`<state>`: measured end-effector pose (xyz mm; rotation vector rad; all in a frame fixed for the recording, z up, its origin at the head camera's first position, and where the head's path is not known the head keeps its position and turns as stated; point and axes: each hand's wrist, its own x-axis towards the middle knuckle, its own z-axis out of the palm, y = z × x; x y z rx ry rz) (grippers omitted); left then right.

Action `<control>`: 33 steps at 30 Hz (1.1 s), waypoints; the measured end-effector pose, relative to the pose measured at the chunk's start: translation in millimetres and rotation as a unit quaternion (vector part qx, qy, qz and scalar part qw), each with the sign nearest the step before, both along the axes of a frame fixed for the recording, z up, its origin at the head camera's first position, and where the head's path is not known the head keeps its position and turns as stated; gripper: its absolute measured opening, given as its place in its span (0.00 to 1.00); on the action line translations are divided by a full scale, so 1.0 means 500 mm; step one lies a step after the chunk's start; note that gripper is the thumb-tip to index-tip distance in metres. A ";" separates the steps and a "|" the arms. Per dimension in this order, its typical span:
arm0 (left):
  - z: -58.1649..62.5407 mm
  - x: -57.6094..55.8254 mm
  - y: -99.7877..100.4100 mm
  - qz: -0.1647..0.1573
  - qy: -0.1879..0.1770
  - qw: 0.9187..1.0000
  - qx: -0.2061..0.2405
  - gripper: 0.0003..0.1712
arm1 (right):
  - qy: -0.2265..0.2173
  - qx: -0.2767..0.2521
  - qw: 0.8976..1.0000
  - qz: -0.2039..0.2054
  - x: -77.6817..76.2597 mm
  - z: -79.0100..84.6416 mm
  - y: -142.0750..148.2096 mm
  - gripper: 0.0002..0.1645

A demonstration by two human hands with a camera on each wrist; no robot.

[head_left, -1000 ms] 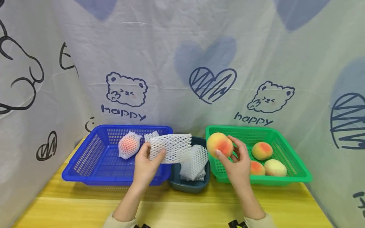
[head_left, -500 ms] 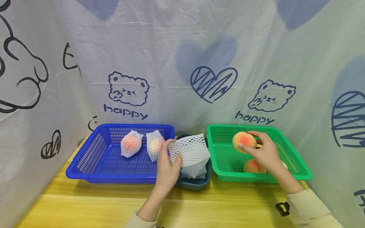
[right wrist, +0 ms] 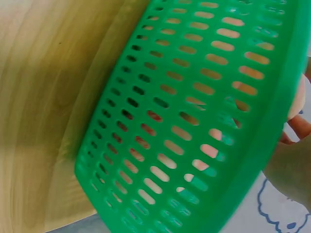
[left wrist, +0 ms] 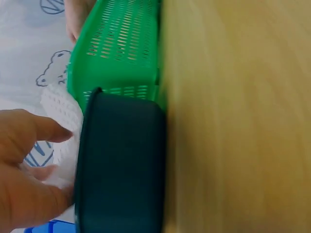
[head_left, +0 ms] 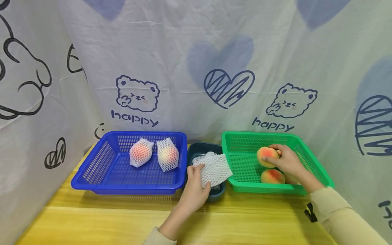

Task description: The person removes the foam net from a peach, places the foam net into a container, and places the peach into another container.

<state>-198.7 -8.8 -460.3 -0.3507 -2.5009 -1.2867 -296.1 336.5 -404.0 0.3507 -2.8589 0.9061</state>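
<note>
My left hand is over the dark teal tub, thumb and index finger spread apart at white foam fruit nets. The upper net reaches the green basket's edge. In the left wrist view, that hand's fingers stand beside the tub's rim, touching white netting. My right hand holds a peach by its right side, low inside the green basket. Below it lies another peach. Further fruit is mostly hidden by the hand. In the right wrist view, the basket wall covers most of the contents.
The blue basket at left contains two netted peaches, one reddish and one paler. All containers stand on a yellow wooden table. A printed curtain hangs behind them and along the sides.
Both hands have moved right. My left hand has lowered the foam net onto the tub and its fingers have spread. The right hand has carried the peach right and down into the green basket.
</note>
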 end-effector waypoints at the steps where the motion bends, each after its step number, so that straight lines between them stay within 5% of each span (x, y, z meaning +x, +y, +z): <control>1: -0.004 0.001 0.000 0.004 -0.003 1.000 -0.013 0.34 | -0.007 0.003 1.000 0.004 -0.005 -0.005 0.002 0.42; 6: -0.015 0.004 0.000 0.036 -0.027 0.995 -0.091 0.39 | -0.029 0.013 0.999 0.013 -0.022 -0.019 0.003 0.44; 12: -0.015 0.007 -0.001 0.060 -0.054 0.979 -0.189 0.38 | -0.047 0.004 0.998 0.034 -0.039 -0.035 0.000 0.43; 18: -0.019 0.001 -0.006 0.014 -0.076 0.968 -0.239 0.37 | -0.060 0.002 0.998 0.036 -0.046 -0.056 -0.001 0.43; 24: -0.028 -0.009 -0.005 -0.032 -0.035 0.951 -0.304 0.33 | -0.051 0.017 0.998 0.041 -0.043 -0.078 0.000 0.42; 33: -0.020 -0.011 -0.014 -0.061 0.015 0.940 -0.336 0.28 | -0.063 0.020 0.997 0.033 -0.050 -0.080 -0.006 0.47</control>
